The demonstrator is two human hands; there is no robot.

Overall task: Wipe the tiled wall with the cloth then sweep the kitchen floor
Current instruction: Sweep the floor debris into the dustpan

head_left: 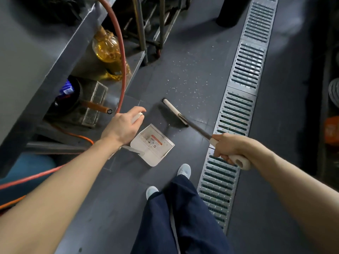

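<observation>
- The broom (175,113) stands on the dark kitchen floor (183,70), its white head with dark bristles down on the tiles just beyond the dustpan (156,145).
- The right hand (229,148) has its fingers curled round the broom's pale handle grip, the dark shaft running down and away to the head.
- The left hand (122,128) grips the top of the dustpan's upright white handle; the white pan sits flat on the floor, mouth turned toward the broom, apart from the bristles.
- Pale crumbs (187,77) lie scattered on the floor beyond the broom head.
- A metal drain grate (238,107) runs along the floor to the right of the broom.
- On the left, a steel shelf (128,70) carries a bottle of yellow oil (108,50), with an orange hose (122,57) looping in front.
- The person's dark trousers and two pale shoes (184,170) show below.
</observation>
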